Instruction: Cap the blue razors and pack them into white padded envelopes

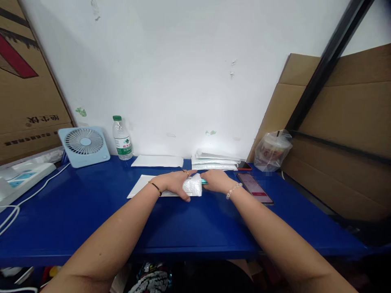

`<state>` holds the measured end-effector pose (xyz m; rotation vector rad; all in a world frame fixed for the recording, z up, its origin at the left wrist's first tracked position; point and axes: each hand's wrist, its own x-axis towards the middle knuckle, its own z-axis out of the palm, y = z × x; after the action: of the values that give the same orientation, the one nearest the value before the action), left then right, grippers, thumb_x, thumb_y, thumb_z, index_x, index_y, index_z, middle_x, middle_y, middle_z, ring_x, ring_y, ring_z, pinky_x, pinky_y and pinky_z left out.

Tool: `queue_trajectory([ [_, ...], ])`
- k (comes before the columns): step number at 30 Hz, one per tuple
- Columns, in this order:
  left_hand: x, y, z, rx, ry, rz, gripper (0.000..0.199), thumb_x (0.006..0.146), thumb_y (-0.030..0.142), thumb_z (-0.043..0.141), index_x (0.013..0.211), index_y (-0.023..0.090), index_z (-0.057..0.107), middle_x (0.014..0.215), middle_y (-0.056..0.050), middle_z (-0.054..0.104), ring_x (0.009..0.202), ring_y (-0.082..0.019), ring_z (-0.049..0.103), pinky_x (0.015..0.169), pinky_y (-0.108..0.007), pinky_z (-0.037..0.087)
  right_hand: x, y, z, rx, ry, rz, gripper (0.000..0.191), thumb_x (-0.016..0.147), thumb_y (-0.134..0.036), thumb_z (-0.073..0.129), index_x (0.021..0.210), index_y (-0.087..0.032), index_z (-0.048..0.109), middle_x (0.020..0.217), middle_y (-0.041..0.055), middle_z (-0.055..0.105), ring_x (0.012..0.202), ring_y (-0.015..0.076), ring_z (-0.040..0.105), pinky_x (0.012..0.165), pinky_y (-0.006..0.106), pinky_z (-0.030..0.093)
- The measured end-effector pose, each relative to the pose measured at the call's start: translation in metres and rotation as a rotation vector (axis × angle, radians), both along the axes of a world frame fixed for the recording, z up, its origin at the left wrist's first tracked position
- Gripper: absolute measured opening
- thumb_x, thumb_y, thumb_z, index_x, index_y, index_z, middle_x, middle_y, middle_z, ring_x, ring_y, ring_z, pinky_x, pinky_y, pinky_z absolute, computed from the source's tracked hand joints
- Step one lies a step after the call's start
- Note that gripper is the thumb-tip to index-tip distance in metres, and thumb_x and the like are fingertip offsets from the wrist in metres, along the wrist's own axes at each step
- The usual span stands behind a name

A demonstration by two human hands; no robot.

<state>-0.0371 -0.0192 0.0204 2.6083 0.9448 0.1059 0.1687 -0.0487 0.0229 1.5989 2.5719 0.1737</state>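
Observation:
A white padded envelope (139, 188) lies on the blue table, its bubbly, puckered opening facing right. My left hand (175, 182) rests across it, thumb and fingers apart on either side and gripping it near the opening. At that opening, my right hand (216, 180) is closed on a small teal item (204, 181). Most of this item is hidden by the hand and the envelope, so its kind does not show. Behind my hands lie another flat white envelope (157, 161) and a stack of white padded envelopes (214, 160).
A lit phone (255, 188) lies right of my right hand, with a second, red-edged phone (244, 165) behind it. A bagged drink cup (272, 150) stands at the right. Water bottle (122, 140), blue fan (84, 145) and power strip (26, 179) are on the left.

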Motion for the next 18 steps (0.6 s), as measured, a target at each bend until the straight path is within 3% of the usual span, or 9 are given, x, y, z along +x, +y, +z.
queue_trajectory([
  [3,-0.004,0.001,0.0,0.055,0.066,0.052,0.121,0.046,0.032,0.076,0.146,0.024,0.01,0.124,-0.012,0.054,0.1,-0.031,0.057,0.075,-0.032,0.045,-0.012,0.005,0.014,-0.044,0.006,0.014,0.024,0.075,-0.029,0.054,0.095,-0.019,0.064,0.097,0.0099,0.068,0.087,0.0243,0.063,0.06,0.026,0.041],
  [6,-0.003,-0.003,0.006,0.05,-0.136,0.059,0.109,0.056,0.021,0.066,0.147,0.021,0.006,0.104,-0.007,0.064,0.081,-0.023,0.062,0.067,-0.028,0.045,-0.023,0.008,0.044,-0.062,-0.057,0.03,0.028,0.067,-0.025,0.061,0.092,-0.015,0.065,0.092,0.0113,0.068,0.082,0.0243,0.063,0.056,0.025,0.04],
  [8,0.0,-0.007,0.012,0.032,-0.331,0.041,0.105,0.059,0.016,0.061,0.147,0.02,0.004,0.101,-0.005,0.064,0.078,-0.02,0.061,0.068,-0.028,0.045,-0.031,0.008,0.072,-0.105,-0.118,0.028,0.028,0.061,-0.021,0.065,0.088,-0.013,0.067,0.085,0.0103,0.069,0.074,0.0226,0.063,0.053,0.025,0.039],
  [14,0.002,-0.02,0.034,-0.003,-0.852,0.029,0.099,0.065,0.016,0.063,0.146,0.021,0.007,0.129,-0.009,0.051,0.106,-0.024,0.054,0.089,-0.034,0.042,-0.052,0.0,0.16,-0.103,-0.08,0.014,0.032,0.054,-0.021,0.075,0.084,-0.015,0.069,0.074,0.0047,0.067,0.066,0.0197,0.062,0.058,0.027,0.041],
  [18,-0.001,-0.02,0.042,-0.009,-1.037,0.009,0.093,0.068,0.022,0.066,0.145,0.021,0.012,0.137,-0.011,0.042,0.119,-0.026,0.045,0.101,-0.04,0.035,-0.057,-0.011,0.19,-0.098,0.222,0.087,0.037,0.056,-0.021,0.078,0.091,-0.018,0.068,0.077,0.0019,0.067,0.066,0.0158,0.061,0.061,0.027,0.044],
])
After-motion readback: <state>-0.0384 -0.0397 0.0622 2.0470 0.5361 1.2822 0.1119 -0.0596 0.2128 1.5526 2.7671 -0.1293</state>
